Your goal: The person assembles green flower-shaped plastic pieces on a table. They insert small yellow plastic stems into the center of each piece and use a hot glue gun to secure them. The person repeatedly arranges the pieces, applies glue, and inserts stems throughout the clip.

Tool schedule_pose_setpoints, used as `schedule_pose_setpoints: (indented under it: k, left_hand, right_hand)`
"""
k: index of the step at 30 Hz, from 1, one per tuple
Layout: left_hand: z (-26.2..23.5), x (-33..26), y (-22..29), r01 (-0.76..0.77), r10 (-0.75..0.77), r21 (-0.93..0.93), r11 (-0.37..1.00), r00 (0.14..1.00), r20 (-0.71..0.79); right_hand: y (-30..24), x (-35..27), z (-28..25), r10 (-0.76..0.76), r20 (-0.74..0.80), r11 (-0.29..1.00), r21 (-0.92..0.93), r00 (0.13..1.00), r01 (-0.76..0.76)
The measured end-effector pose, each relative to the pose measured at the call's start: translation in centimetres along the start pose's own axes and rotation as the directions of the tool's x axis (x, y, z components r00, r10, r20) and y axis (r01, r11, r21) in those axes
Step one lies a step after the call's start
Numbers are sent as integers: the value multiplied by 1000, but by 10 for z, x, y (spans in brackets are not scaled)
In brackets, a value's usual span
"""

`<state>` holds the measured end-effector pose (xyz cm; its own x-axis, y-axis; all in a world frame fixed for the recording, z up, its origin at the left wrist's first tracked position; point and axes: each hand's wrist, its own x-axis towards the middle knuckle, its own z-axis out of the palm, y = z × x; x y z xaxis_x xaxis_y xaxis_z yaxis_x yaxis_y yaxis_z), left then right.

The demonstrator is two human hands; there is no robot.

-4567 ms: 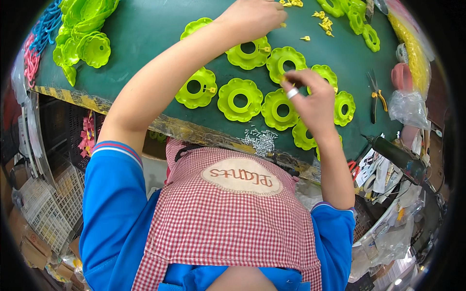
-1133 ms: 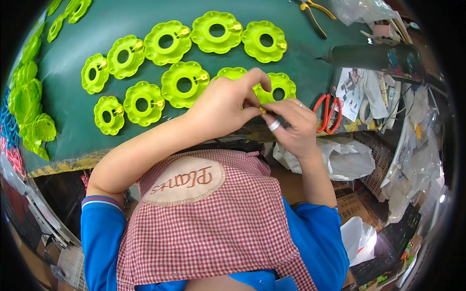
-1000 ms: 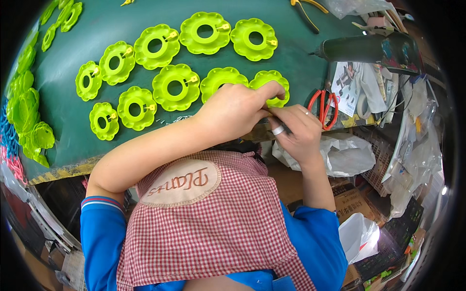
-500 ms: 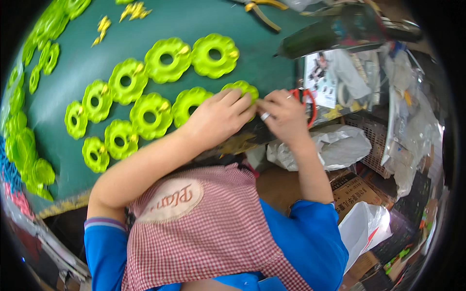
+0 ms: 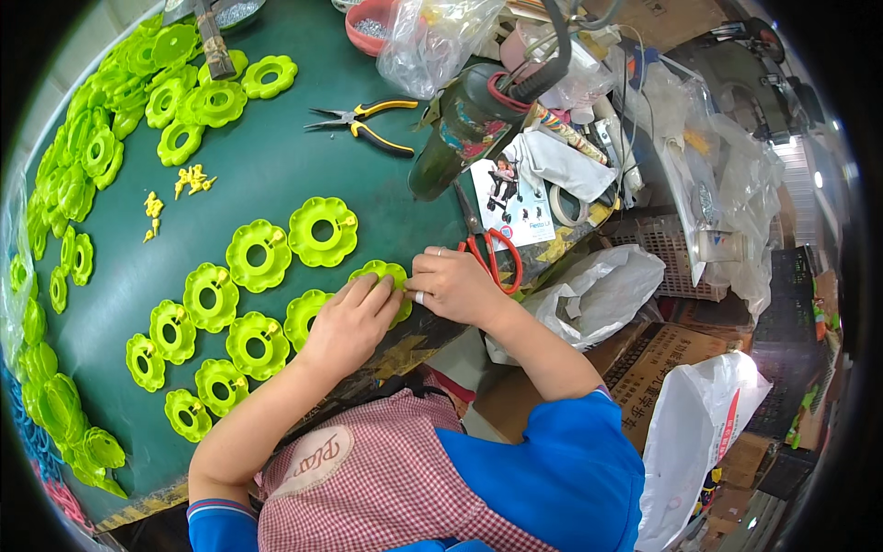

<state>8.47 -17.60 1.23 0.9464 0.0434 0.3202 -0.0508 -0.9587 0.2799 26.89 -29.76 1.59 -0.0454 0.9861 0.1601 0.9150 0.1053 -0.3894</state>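
At the near edge of the table, a lime-green scalloped plastic ring [image 5: 383, 268] lies partly under my fingers. My left hand [image 5: 352, 320] comes over it from the left, fingers bent and gripping its rim. At the ring's right edge my right hand [image 5: 452, 287], with rings on its fingers, is closed in a pinch; whatever sits between its fingertips is hidden. Two slanting rows of similar green flower-shaped rings, such as this larger one [image 5: 323, 232], lie to the left. Many carry a small yellow piece [image 5: 277, 236] on the rim.
Red-handled scissors [image 5: 492, 253] lie beside my right hand. Farther off are yellow-and-black pliers [image 5: 361, 124], a dark green machine part [image 5: 464, 129], small yellow pieces [image 5: 194, 179] and a red bowl of small metal parts [image 5: 370, 26]. Green plastic parts [image 5: 55, 396] are heaped along the left.
The view has shifted, so the table's far side now shows more and the rings appear lower. Both hands stay at the same ring, with little visible change in their grip.
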Motion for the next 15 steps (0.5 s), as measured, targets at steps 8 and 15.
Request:
schedule_pose_setpoints:
  k: [8, 15]
  left_hand:
    - [-2, 2, 1, -7, 10, -41, 999, 997, 73]
    - [-7, 2, 4, -21, 9, 91, 996, 992, 125]
  right_hand:
    - [7, 0, -17, 77, 185, 985, 140, 980, -103]
    - [163, 53, -163, 360, -885, 889, 231, 295, -395]
